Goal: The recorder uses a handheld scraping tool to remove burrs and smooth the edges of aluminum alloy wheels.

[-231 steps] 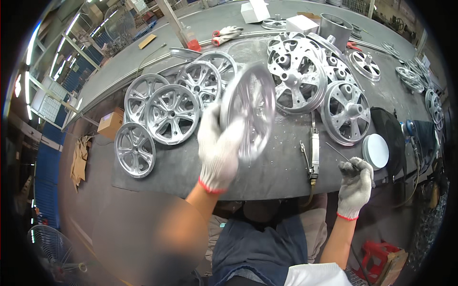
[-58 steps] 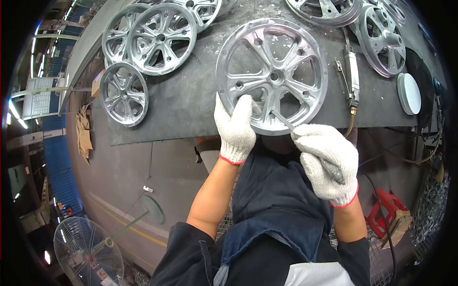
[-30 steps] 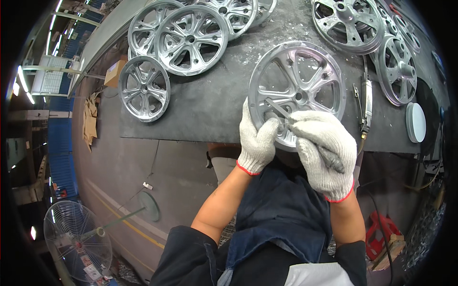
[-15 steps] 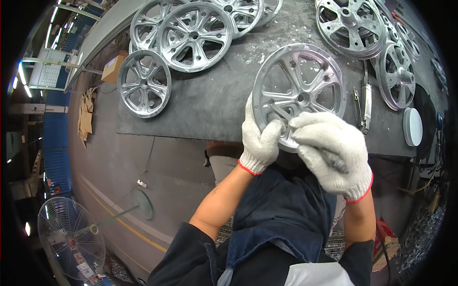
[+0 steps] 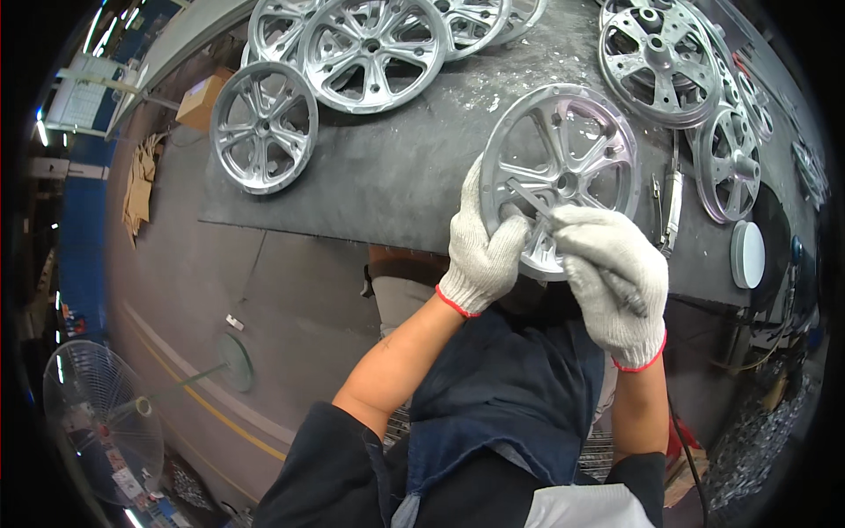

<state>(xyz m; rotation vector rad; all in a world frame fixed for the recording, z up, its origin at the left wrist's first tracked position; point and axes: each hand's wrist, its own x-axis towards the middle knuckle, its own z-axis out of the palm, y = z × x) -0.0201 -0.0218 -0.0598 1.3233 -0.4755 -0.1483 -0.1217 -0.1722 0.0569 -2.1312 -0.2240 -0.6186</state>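
Left hand point(image 5: 489, 251): pinches wheel point(image 5: 570, 174) edge
Right hand point(image 5: 609, 277): clasps tool point(image 5: 531, 199)
Tool tip: shifted from below centre to left; work apparently at another spoke point(image 5: 532, 179)

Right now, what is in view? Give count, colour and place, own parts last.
Table: one, dark grey, across the middle
Held wheel: one, silver, at near table edge
Thin tool: one, grey, over the held wheel
Left wheels: several, silver, overlapping, upper left
Right wheels: several, silver, overlapping, upper right
Slim hand tool: one, silver, right of held wheel
Round disc: one, pale, right side
Cardboard box: one, brown, upper left
Crumpled sheet: one, brown, at left
Fan: one, grey, lower left
Apron: one, dark blue, lower middle
Left hand: one, white-gloved, gripping held wheel
Right hand: one, white-gloved, holding thin tool
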